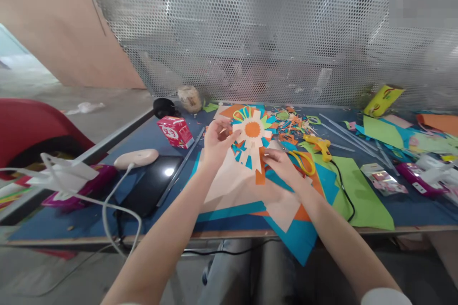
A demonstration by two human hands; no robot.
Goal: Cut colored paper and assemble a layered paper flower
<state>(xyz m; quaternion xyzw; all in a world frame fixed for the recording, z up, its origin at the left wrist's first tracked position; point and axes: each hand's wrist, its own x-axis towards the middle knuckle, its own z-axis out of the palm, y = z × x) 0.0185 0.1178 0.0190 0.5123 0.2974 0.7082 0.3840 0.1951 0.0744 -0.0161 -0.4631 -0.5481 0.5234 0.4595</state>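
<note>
A paper flower with pale petals, an orange scalloped centre and blue and green pieces is held up over the sheets in the middle of the table. My left hand grips its left edge between thumb and fingers. At the flower's lower right, my right hand has its fingers closed on an orange paper strip that hangs down beside a pale strip. Pale, blue and orange sheets lie underneath. Yellow-handled scissors rest just past my right hand, partly covered.
A yellow glue gun with a black cord lies on a green sheet. Paper scraps pile up at the back. On the left are a pink box, a phone and a white cable. A perforated metal screen stands behind.
</note>
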